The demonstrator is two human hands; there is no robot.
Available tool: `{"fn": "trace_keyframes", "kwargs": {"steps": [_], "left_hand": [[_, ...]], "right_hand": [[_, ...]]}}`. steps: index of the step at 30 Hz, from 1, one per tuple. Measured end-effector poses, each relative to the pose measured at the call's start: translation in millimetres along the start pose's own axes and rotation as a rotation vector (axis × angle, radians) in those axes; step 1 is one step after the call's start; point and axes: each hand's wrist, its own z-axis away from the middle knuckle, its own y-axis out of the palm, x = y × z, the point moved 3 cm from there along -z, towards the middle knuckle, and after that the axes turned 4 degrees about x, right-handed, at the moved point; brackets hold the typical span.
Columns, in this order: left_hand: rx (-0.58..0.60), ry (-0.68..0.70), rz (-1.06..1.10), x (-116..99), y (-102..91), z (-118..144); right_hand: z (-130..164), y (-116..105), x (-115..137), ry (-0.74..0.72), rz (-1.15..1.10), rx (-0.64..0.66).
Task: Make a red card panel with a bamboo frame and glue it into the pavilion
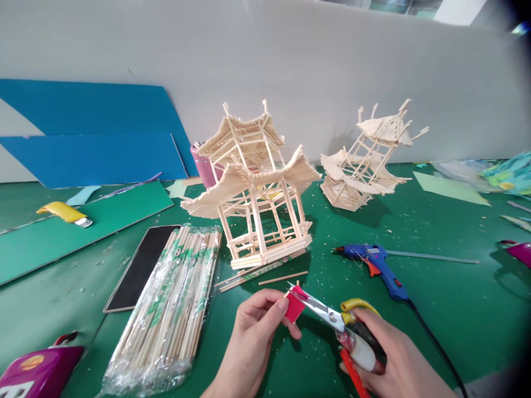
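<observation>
Cutting red paper over the green surface

My left hand pinched the red paper piece; my right hand gripped the scissors, blades at its edge, before the stick pagoda.

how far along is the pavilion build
Done: two stick pavilions stand, the near pavilion and a tilted far pavilion. In hand: the left hand holds a red piece while the right hand cuts it with scissors. Left: the red piece isn't yet attached.

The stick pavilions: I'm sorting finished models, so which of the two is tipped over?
The far right pavilion is the one leaning, tilted on its base near the wall. The larger pavilion at centre, beside the bag of chopsticks, stands upright.
</observation>
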Motion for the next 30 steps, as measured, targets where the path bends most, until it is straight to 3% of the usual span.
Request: {"fn": "trace_keyframes", "kwargs": {"steps": [15,22,30], "left_hand": [[0.005,0.004,0.020,0.1,-0.1,1.0],[0.039,-0.031,0.073,2.3,-0.6,0.1],[0.031,-0.045,0.111,6.7,-3.0,-1.2]], "right_hand": [[0.1,11.3,-22.7,-0.108,0.137,-0.151],[0.1,6.7,-20.9,0.061,-0.168,-0.080],[4.1,0.8,-15.4,0.134,-0.294,0.017]]}}
